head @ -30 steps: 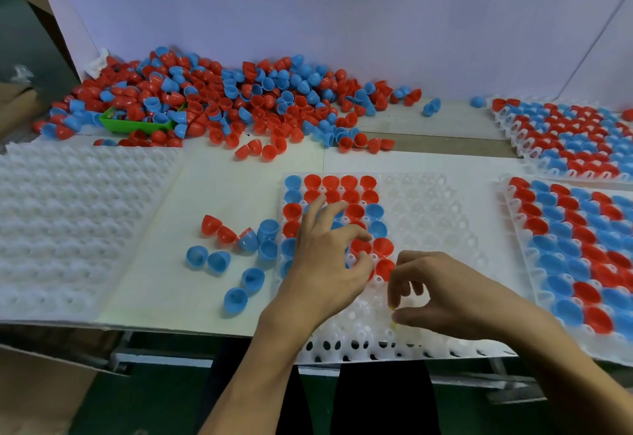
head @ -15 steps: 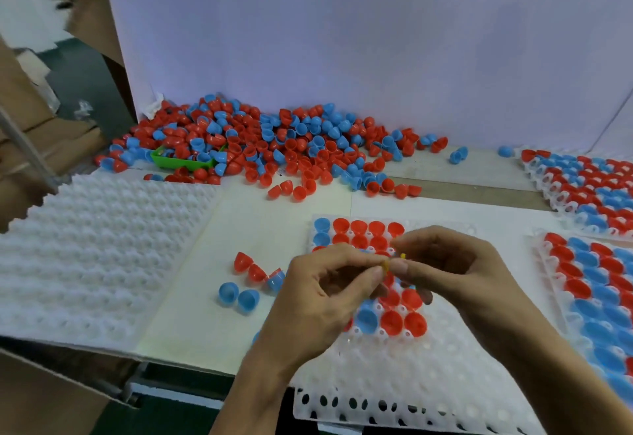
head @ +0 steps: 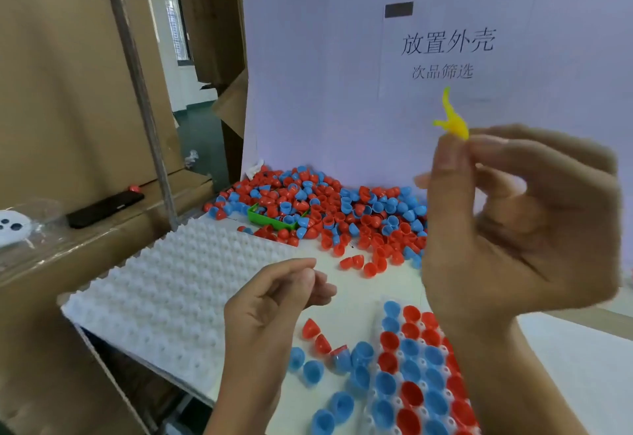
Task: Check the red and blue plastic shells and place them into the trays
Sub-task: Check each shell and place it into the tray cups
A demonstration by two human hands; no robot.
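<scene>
My right hand [head: 513, 229] is raised in front of the white backboard and pinches a small yellow plastic figure [head: 452, 119] between thumb and fingertips. My left hand [head: 270, 311] hovers lower, fingers loosely curled, holding nothing. Under my right wrist lies a white tray [head: 397, 410] partly filled with red and blue shells. A few loose red and blue shells [head: 329, 355] lie on the table left of that tray. A big heap of red and blue shells [head: 342, 215] lies against the backboard.
A stack of white dimpled trays [head: 178, 287] sits at the left. A green bin [head: 263, 220] is half buried in the heap. Cardboard boxes [head: 68, 92] stand at the left, with a black phone [head: 104, 208] on a ledge. The backboard carries printed signs.
My view has swung left and up. My right hand has lifted the yellow figure from tray level up before the backboard. My left hand has let go of it and dropped away.
</scene>
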